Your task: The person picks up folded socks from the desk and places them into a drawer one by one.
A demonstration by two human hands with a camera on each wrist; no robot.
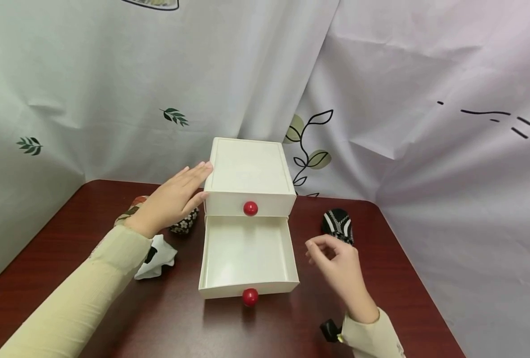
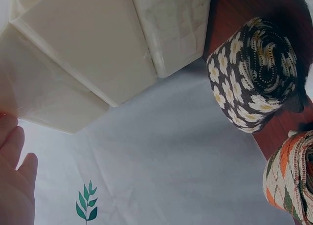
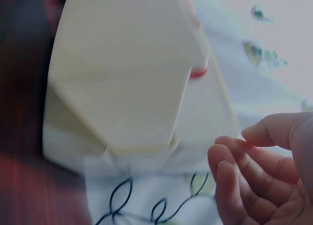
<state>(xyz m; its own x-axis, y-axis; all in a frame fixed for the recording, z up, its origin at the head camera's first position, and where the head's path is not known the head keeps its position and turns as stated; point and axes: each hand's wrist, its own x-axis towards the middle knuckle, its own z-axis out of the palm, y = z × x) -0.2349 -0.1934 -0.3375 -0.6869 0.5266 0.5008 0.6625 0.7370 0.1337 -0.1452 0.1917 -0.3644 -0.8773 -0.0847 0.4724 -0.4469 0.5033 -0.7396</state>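
Observation:
A small white drawer cabinet (image 1: 251, 166) with two tiers stands on the table. Its lower drawer (image 1: 247, 251) is pulled out, and the inside is bare; the upper drawer (image 1: 222, 204) is closed. Both fronts carry a round red knob. My left hand (image 1: 170, 201), fingers straight, rests with its fingertips against the cabinet's upper left edge. To the right of the pulled-out drawer my right hand (image 1: 336, 261) hovers, fingers loosely bent and thumb near the index finger. Nothing shows between those fingers in the right wrist view, where the hand (image 3: 264, 171) is apart from the cabinet.
Left of the cabinet lie a rolled black fabric piece with white flowers (image 2: 232, 78), an orange, green and cream roll (image 2: 288, 173) and a crumpled white cloth (image 1: 159, 258). A black-and-white striped bundle (image 1: 338, 223) sits at right. A pale curtain (image 1: 148, 74) hangs behind the dark red table (image 1: 166, 318).

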